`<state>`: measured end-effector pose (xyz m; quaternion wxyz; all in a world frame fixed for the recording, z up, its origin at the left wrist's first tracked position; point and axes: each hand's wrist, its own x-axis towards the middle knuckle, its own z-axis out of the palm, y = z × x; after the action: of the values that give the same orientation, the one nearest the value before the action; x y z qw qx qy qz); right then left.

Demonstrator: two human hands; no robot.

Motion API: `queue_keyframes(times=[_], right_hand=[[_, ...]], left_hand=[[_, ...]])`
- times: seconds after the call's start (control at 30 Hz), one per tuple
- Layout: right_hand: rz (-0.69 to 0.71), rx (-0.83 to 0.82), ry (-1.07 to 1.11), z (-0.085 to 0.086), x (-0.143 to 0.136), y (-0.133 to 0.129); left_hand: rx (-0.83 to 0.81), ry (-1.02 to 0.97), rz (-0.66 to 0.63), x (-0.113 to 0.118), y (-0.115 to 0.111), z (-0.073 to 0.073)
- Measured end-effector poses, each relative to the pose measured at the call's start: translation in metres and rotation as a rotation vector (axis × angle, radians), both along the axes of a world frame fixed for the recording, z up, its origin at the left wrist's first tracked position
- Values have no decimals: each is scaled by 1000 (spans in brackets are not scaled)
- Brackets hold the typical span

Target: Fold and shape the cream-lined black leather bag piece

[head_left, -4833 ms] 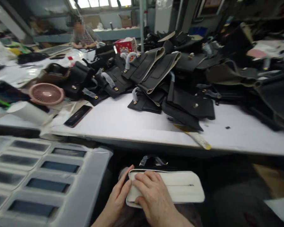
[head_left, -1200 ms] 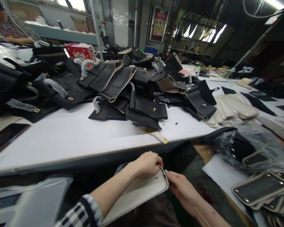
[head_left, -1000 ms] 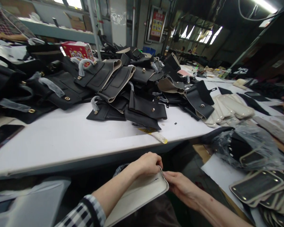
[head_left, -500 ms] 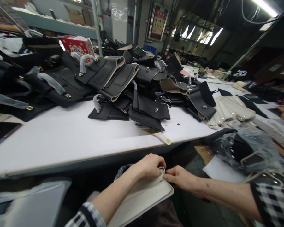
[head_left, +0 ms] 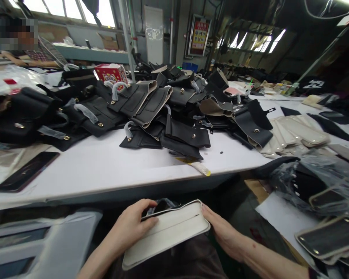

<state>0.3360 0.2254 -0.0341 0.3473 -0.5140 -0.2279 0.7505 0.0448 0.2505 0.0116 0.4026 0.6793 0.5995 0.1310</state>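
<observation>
Over my lap I hold a cream-white bag piece, a long panel with rounded corners and a dark line along it. My left hand grips its upper edge, thumb on the cream face and fingers over the far side. Against the right end lies my right hand, its fingers partly hidden behind the piece. Dark, plastic-wrapped material shows just behind the upper edge; whether it belongs to the piece I cannot tell.
A white table carries a heap of black leather bags, a phone and a stack of cream panels. At right lie plastic-wrapped black pieces. A person sits at the far left.
My hands have moved apart from the near corner. My left hand has shifted left along the edge, and the piece has turned to show its long face. The view has swung left.
</observation>
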Motion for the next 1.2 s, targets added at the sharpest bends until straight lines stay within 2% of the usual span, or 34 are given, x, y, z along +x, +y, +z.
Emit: queue_keyframes(times=[0.13, 0.23, 0.3, 0.37, 0.47, 0.57, 0.67, 0.73, 0.8, 0.87, 1.0, 1.1, 1.2], right_hand=[[-27, 2, 60, -7, 0, -2], [34, 171, -127, -21, 5, 4], [105, 259, -267, -32, 11, 9], [200, 301, -367, -38, 17, 17], [313, 414, -551, -26, 17, 31], [437, 766, -802, 2, 2, 47], [770, 1090, -928, 21, -21, 60], [973, 1159, -903, 24, -34, 69], [1030, 1146, -860, 22, -42, 79], [990, 1081, -826, 19, -44, 91], [984, 825, -637, 5, -33, 116], [997, 623, -494, -22, -24, 129], [996, 520, -440, -57, -26, 132]], left_hand=[[-115, -135, 150, -35, -21, -23], [-194, -241, 236, -51, -32, -40], [-206, -276, 268, -52, -37, -43], [-156, -231, 282, -45, -38, -37], [-4, -94, 257, -25, -33, -21], [141, 37, 190, 1, -24, -7], [219, 122, 115, 24, -13, -2], [211, 143, 58, 34, -7, -2], [169, 160, 10, 40, -2, -2], [137, 182, -8, 42, 0, -2], [157, 187, -42, 47, -2, -4], [225, 140, -113, 58, -5, -8], [285, 115, -147, 74, -4, -12]])
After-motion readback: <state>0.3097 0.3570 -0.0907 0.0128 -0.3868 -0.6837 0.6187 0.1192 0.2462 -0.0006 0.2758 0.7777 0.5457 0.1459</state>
